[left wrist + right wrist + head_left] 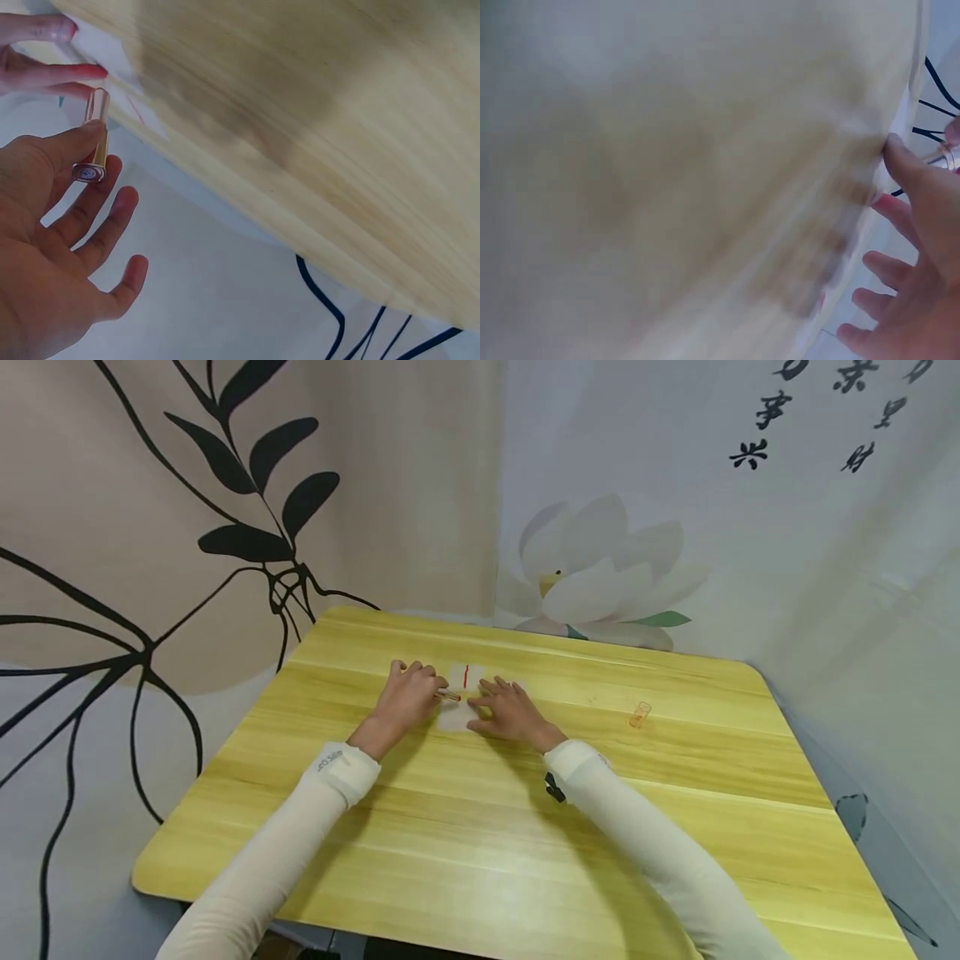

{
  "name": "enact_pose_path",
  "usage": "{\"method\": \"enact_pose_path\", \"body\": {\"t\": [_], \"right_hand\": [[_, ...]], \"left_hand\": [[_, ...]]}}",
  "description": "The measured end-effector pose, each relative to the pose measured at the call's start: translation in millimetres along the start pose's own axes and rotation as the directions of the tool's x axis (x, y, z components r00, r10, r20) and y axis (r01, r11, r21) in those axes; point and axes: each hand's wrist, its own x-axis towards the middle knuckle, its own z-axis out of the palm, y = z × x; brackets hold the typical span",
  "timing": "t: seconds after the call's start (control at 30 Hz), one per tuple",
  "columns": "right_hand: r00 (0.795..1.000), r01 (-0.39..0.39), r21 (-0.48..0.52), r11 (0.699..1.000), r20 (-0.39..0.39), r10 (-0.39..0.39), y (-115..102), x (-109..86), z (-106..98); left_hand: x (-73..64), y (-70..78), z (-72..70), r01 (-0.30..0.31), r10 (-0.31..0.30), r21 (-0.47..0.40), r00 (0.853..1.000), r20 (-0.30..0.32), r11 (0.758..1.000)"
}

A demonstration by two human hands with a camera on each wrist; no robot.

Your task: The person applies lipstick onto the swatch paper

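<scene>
In the head view, my left hand [408, 693] pinches a small lipstick [447, 695], its red tip pointing right over a white sheet of paper [453, 722]. A short red stroke [466, 677] marks the sheet's upper part. My right hand [513, 710] rests with spread fingers at the sheet's right side. In the left wrist view, thumb and fingers of the left hand [52, 232] grip the shiny gold tube [97, 139], base toward the camera. One fingertip [96, 71] of the right hand looks red. The right wrist view shows that hand [930, 247] with thumb and fingertips at the paper.
The wooden table [465, 827] reaches well beyond both hands. A small orange-outlined rectangular thing [640, 715] lies on it to the right. A dark clip [554, 787] hangs at the right sleeve. Printed curtains [420, 485] stand behind the table's far edge.
</scene>
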Motion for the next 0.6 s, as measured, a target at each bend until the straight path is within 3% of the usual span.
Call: {"method": "enact_pose_path", "body": {"t": [0.27,0.6], "right_hand": [[0.998,-0.024,0.013,1.000,0.064,0.023,2.8,-0.9,-6.6],[0.996,-0.030,0.066,0.997,0.087,0.024,8.6,-1.0,-3.5]], "left_hand": [[3.6,0.7,6.2,-0.001,0.001,0.014,1.000,0.004,1.000],[11.7,4.7,12.2,-0.017,0.017,0.015,1.000,0.002,1.000]]}}
